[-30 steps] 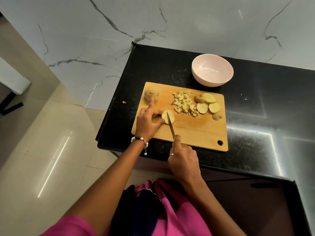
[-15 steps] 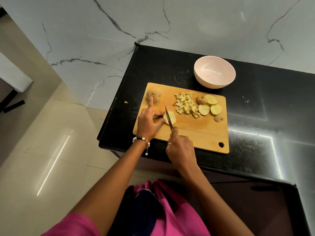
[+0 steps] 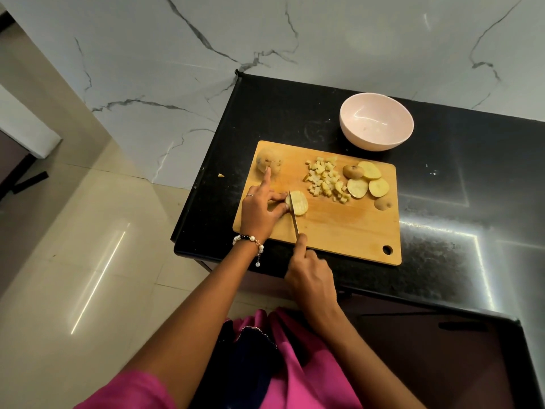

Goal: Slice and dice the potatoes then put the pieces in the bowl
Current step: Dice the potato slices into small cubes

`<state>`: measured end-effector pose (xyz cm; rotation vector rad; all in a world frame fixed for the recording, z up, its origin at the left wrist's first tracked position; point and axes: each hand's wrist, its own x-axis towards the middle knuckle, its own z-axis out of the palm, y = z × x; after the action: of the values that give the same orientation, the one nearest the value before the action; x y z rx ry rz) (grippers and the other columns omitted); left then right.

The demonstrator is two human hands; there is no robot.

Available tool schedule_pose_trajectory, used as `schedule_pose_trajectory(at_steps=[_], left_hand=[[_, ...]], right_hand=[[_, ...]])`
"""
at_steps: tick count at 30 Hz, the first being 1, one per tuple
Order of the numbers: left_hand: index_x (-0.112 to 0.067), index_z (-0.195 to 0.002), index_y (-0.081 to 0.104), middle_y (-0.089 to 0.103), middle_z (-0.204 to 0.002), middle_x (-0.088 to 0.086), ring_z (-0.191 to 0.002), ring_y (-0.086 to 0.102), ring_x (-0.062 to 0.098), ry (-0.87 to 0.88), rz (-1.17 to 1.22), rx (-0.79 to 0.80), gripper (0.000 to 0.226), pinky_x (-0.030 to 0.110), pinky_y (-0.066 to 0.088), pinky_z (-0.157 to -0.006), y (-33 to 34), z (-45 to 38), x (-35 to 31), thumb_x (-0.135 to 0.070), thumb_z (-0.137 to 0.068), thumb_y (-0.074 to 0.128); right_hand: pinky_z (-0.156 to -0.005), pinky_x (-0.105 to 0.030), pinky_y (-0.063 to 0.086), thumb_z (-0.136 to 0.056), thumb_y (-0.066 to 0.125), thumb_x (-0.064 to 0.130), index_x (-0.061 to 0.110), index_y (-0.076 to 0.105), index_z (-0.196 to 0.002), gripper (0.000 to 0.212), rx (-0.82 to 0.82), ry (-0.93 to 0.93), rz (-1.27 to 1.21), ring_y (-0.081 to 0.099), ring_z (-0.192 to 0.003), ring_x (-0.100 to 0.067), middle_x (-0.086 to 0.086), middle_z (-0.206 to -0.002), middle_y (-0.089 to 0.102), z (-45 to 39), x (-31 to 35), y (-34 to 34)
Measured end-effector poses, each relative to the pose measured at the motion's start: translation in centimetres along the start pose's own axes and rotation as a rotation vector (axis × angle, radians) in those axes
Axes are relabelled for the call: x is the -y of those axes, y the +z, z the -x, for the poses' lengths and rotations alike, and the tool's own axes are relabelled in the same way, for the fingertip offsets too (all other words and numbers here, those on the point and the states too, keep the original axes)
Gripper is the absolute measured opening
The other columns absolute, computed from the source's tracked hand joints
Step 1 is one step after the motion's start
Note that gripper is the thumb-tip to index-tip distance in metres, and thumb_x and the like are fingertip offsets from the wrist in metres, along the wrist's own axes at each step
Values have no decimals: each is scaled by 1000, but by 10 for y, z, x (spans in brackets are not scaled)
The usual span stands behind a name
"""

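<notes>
A black counter (image 3: 295,122) stands against a veined marble wall (image 3: 206,54), with pale floor tiles (image 3: 73,261) to its left. On the counter lies a wooden board (image 3: 339,231), a hanging hole at its near right corner. Beyond the board's far edge, just apart from it, sits a pale pink bowl (image 3: 376,121), upright and with nothing seen in it.

The left hand (image 3: 261,212) rests at the board's left side, thumb and curled fingers pinching a potato slice (image 3: 298,203) that lies flat; its index finger points away, its tip reaching a whole potato (image 3: 267,163) in the far left corner. A bead bracelet (image 3: 249,242) circles that wrist.

The right hand (image 3: 309,278) is closed around the handle of a knife (image 3: 293,215), index finger laid along the spine. The blade sits across the slice near its left end, which already shows several parallel cuts.

In the middle of the board's far half is a heap of dice (image 3: 324,180). Right of it lie three flat slices (image 3: 368,181) overlapping, with a skin-covered end piece (image 3: 352,171) at their far left and another end piece (image 3: 382,203) nearer the board's right edge. One small scrap (image 3: 221,175) lies on the counter left of the board.
</notes>
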<state>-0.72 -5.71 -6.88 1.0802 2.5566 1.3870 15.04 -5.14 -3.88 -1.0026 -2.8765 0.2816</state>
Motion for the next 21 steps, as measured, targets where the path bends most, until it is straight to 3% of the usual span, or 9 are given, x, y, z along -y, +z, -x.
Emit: schedule_pose_trajectory(at_steps=[3, 6, 9, 11, 13, 15, 18, 21], left_hand=[[-7, -144, 32, 73, -93, -6, -100, 55, 18, -8, -6, 18, 85, 17, 32, -85, -1, 1, -3, -23, -74, 78], [-11, -144, 34, 72, -95, -7, -101, 54, 17, -25, -4, 36, 83, 19, 33, -85, -1, 1, -3, -25, -74, 77], [-14, -143, 37, 72, -96, -9, -101, 52, 15, -48, 3, 49, 78, 18, 33, -86, -2, -1, -5, -23, -76, 76], [-15, -140, 43, 71, -97, -8, -99, 53, 16, -65, 46, 26, 66, 20, 37, -88, -3, -1, -7, -16, -80, 71], [-13, -135, 50, 70, -99, -4, -96, 54, 19, -58, 54, -18, 57, 32, 44, -89, -2, 1, -13, -15, -81, 68], [-11, -130, 55, 64, -102, 4, -98, 52, 24, -76, -51, -38, 56, 38, 45, -87, 5, 5, -24, -28, -80, 71], [-14, -125, 51, 53, -115, 7, -107, 48, 25, -231, -254, 50, 71, 35, 41, -84, 16, 10, -47, -59, -73, 68], [-16, -123, 41, 49, -120, 7, -108, 48, 25, -259, -419, 102, 78, 36, 42, -84, 23, 10, -57, -65, -69, 67]], right_hand=[[-38, -26, 20, -67, 70, -1, -10, 60, -113, 48, 26, 27, -53, 49, -34, -31, -12, -51, 55, 16, -11, 2], [-44, -31, 25, -87, 53, 8, -3, 56, -118, 34, -4, 20, -187, 54, -46, -35, -12, -56, 60, 16, -22, -8], [-50, -36, 30, -96, 45, 13, 0, 50, -129, 36, -20, 20, -326, 56, -57, -34, -13, -64, 64, 13, -32, -25], [-48, -39, 37, -96, 46, 14, 1, 48, -133, 39, -88, 55, -417, 56, -55, -31, -12, -63, 64, 9, -36, -34], [-44, -35, 37, -96, 47, 13, 2, 50, -133, 39, -121, 84, -468, 54, -48, -25, -9, -59, 62, 3, -42, -38], [-42, -32, 33, -97, 46, 14, 2, 51, -132, 38, -135, 104, -476, 51, -44, -20, -6, -56, 59, -3, -49, -39], [-41, -25, 26, -97, 47, 15, 2, 51, -133, 39, -156, 154, -481, 48, -43, -19, -5, -55, 57, -7, -55, -40], [-41, -22, 24, -96, 48, 13, 2, 51, -132, 38, -173, 170, -481, 48, -44, -19, -8, -56, 58, -9, -57, -38]])
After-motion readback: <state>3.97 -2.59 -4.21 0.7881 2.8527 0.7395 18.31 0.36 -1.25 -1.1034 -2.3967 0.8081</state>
